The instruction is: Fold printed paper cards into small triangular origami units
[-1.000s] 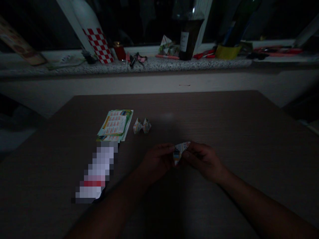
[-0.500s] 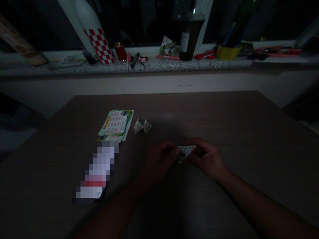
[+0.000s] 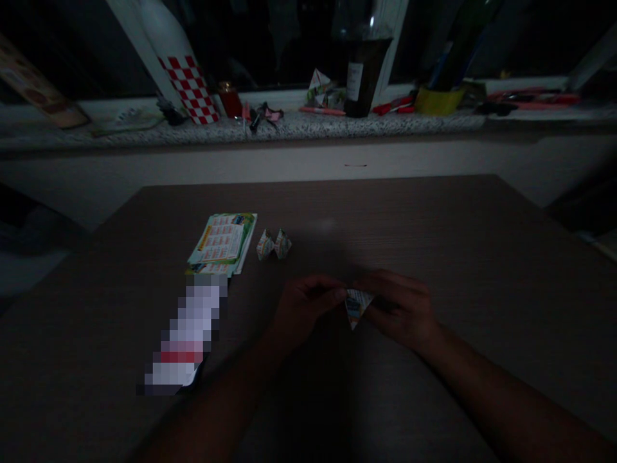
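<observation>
Between my two hands is a small piece of folded printed paper, its pointed end aimed down toward me. My left hand pinches its left corner between thumb and fingers. On the other side my right hand has its fingers closed on the right edge, partly covering it. Beyond my left hand stands a folded paper shape with two pointed parts side by side. Left of that lies a stack of printed calendar cards.
A phone with a blurred screen lies left of my left forearm, touching the cards. Behind the brown table runs a granite windowsill holding a red-and-white checkered bottle, a dark bottle and a yellow container.
The folded paper has turned so its point faces down toward me. My right hand's fingers have shifted over its top right edge. The left hand keeps its pinch.
</observation>
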Available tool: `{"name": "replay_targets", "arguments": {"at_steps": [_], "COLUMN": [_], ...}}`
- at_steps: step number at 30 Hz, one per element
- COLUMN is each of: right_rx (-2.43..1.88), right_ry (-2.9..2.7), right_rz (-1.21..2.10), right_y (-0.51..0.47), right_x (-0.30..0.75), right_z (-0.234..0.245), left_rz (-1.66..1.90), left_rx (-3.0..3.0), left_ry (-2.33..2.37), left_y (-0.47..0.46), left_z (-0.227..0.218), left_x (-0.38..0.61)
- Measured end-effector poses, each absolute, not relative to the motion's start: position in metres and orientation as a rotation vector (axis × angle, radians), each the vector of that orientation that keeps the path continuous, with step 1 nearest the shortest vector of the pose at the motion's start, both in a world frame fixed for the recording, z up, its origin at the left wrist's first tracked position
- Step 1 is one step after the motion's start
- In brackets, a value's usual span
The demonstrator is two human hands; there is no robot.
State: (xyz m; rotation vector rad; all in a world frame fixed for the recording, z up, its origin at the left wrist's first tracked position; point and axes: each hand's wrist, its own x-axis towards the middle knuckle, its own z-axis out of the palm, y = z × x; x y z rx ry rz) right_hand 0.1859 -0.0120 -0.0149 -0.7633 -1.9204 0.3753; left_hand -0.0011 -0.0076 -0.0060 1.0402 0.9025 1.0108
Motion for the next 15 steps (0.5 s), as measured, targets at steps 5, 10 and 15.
{"name": "replay_targets", "arguments": {"at_steps": [5, 10, 15], "right_rx": [-0.759, -0.882, -0.985], "right_ry": [-1.985, -1.933, -1.764], "right_rz": [0.262, 0.541, 0.906], "right_y": [-0.0125, -0.014, -0.0138], "right_x": [0.187, 0.1826, 0.1789], "right_z": [-0.0143, -0.0148, -0.0147], "left_rz": [1.014, 0.97, 0.932], "left_rx": [0.984, 0.942, 0.943], "left_ry": [0.834, 0.816, 0.771], "left_y": [-0.0068, -0.0076, -0.0079], "left_z": [-0.01, -0.0118, -0.0111], "left_x": [-0.0009, -0.0002, 0.0003]}}
